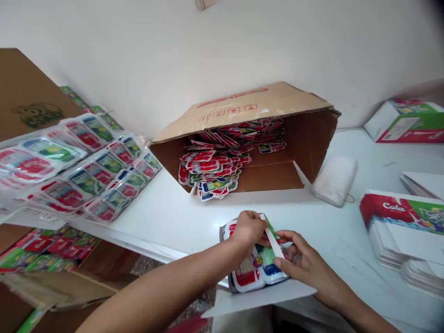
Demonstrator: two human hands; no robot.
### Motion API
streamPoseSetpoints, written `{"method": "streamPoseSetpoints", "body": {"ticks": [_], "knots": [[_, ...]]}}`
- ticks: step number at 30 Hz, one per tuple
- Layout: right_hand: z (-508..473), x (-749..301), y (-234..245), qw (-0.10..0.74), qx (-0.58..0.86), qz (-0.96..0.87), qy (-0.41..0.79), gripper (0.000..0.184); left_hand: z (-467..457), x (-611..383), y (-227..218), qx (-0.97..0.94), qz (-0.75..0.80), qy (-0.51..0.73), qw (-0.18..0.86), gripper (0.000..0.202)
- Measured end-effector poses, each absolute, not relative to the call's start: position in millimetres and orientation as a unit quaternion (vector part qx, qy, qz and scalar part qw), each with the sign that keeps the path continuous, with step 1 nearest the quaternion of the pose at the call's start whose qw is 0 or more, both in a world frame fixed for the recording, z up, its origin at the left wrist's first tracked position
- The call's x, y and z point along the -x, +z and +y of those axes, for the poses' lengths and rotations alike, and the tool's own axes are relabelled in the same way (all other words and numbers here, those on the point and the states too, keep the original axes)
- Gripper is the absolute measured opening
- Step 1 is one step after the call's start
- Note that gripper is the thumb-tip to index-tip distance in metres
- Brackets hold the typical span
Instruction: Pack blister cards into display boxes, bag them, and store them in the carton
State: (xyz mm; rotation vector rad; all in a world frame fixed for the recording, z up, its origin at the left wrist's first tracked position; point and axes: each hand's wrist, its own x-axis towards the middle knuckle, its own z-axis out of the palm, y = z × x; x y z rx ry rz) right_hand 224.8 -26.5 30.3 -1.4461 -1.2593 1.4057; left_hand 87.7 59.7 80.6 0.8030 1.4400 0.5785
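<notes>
A small display carton (260,296) lies at the table's front edge, its white flap hanging towards me. Red, green and blue candy packets (246,273) fill it, with pale sticks showing through. My left hand (248,229) reaches over the carton, fingers closed in a pinch at the upper end of its narrow white side flap (276,247). My right hand (300,259) is closed on the carton's right side, thumb near the packets and fingers at the wall. The left fingertips are partly hidden.
Behind, a cardboard box (294,175) on its side holds many loose packets. Bagged packet strips (100,173) lie left. Flat cola cartons (391,231) are stacked right, near a white pouch-like object (335,180) and a folded carton (412,122). An open box (52,291) stands lower left.
</notes>
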Motion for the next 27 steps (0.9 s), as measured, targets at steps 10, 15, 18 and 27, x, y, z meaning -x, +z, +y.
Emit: {"method": "streamPoseSetpoints", "body": {"ticks": [10, 15, 18, 27], "knots": [[-30, -225, 27, 0.374, 0.553, -0.482, 0.567, 0.053, 54, -97, 82, -0.353, 0.651, 0.267, 0.617, 0.011], [-30, -226, 33, 0.347, 0.564, -0.52, 0.54, 0.051, 60, -99, 80, -0.375, 0.669, 0.272, 0.582, 0.021], [-31, -227, 34, 0.332, 0.565, -0.527, 0.541, 0.051, 61, -100, 77, -0.382, 0.683, 0.287, 0.553, 0.017], [-27, -228, 29, 0.333, 0.566, -0.529, 0.538, 0.05, 62, -100, 78, -0.38, 0.665, 0.285, 0.577, 0.016]]}}
